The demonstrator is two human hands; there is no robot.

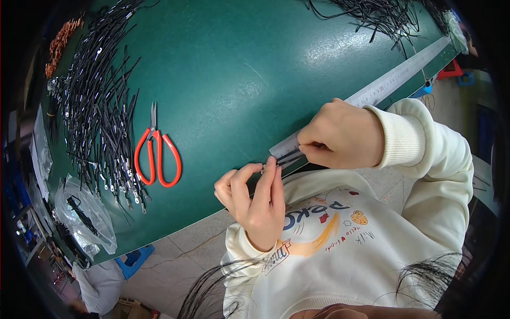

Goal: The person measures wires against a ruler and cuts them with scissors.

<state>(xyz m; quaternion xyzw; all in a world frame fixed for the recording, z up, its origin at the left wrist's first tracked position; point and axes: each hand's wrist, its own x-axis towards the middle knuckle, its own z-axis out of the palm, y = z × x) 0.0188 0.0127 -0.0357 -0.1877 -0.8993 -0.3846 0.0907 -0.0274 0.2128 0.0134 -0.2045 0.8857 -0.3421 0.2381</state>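
A short black wire (288, 156) runs between my two hands along the end of a long steel ruler (385, 86) near the table's front edge. With thumb and fingertips, my left hand (252, 204) pinches the wire's end at the ruler's tip; a small shiny bit shows there, mostly covered. Curled over the ruler, my right hand (342, 135) grips the wire's other part, which its fingers hide. Red-handled scissors (153, 149) lie on the green table (212, 106), apart from both hands, blades pointing away.
A large pile of black wires with metal ring ends (101, 106) covers the table's left side. Beside it are copper-coloured pieces (61, 45) and a clear plastic bag (85, 215). More black wires (382, 16) lie at the far right. A blue stool (135, 260) stands below the edge.
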